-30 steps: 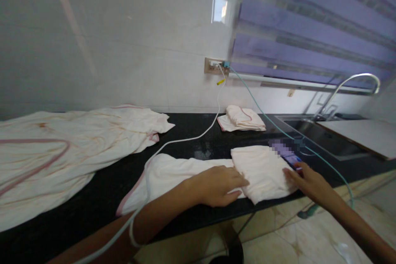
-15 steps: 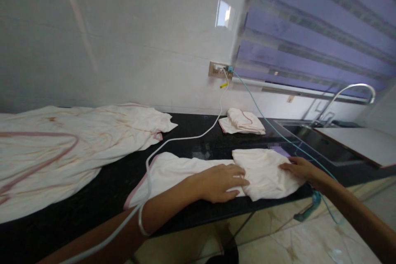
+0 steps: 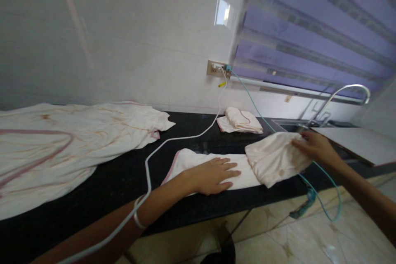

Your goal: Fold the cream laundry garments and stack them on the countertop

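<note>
Cloth [image 3: 251, 175], white with a pink hem at its left end, lies on the black counter [image 3: 123, 181], below the outlet [image 3: 216, 68] and near the front edge. The left hand [image 3: 215, 177] is open, laid palm down on the flat stretch, fingers spread. The right hand [image 3: 315, 146], to the right of the outlet, grips the other end between thumb and fingers, holding it tilted up. A folded cloth [image 3: 243, 120] rests just below the outlet; a larger spread cloth [image 3: 93, 132], creased and pink-trimmed, lies well to its left. A white cord [image 3: 147, 173] runs down from the outlet; the yellow tag [image 3: 222, 84] on it is too small to read. A green cord [image 3: 252, 99] leads off to the right. Right of the outlet are a purple blind [image 3: 318, 29], its darker bands blurred, a tap [image 3: 346, 86] and a white board [image 3: 349, 140].
</note>
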`<state>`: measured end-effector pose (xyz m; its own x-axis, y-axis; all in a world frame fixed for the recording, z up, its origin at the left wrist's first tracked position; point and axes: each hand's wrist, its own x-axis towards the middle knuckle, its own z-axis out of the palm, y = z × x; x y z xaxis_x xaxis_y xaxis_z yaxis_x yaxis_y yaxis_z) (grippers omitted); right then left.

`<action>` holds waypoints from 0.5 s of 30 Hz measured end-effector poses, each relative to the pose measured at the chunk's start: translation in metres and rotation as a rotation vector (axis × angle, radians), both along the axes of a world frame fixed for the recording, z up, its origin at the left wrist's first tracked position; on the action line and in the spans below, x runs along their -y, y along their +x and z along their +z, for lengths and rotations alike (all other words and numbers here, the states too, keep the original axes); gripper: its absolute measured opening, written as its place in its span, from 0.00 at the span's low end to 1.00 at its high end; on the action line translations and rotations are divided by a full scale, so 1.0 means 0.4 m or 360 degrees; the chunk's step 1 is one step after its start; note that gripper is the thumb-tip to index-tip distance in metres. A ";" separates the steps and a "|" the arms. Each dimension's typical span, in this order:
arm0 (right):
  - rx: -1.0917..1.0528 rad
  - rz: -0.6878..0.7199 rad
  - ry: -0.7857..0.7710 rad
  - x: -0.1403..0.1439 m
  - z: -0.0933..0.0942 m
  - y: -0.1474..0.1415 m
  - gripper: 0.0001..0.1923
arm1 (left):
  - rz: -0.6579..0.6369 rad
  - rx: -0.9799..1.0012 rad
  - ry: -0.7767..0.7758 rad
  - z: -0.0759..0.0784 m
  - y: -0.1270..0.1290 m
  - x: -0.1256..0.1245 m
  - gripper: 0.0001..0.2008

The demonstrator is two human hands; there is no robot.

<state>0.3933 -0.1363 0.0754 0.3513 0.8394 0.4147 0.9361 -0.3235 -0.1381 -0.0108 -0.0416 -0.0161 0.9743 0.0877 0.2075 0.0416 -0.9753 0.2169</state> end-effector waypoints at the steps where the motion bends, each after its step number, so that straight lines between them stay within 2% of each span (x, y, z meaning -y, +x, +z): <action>1: 0.0056 -0.0009 -0.0004 0.005 0.009 -0.027 0.19 | 0.0017 0.0000 -0.0003 0.002 -0.001 0.001 0.25; 6: 0.0257 -0.0163 0.0042 0.045 0.033 -0.240 0.22 | 0.0068 0.0012 0.0035 -0.005 -0.002 0.008 0.24; 8: 0.0303 -0.0145 0.0049 0.053 0.034 -0.335 0.22 | 0.0091 0.0011 0.0056 -0.007 -0.001 0.010 0.24; 15: 0.0262 0.0219 -0.0079 0.009 0.001 -0.607 0.19 | -0.0014 0.0114 0.0171 0.006 0.014 0.011 0.22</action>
<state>0.1505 -0.1400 0.0759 0.1634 0.8955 0.4140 0.9804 -0.1940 0.0329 -0.0050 -0.0462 -0.0137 0.9572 0.0529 0.2846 0.0212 -0.9934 0.1132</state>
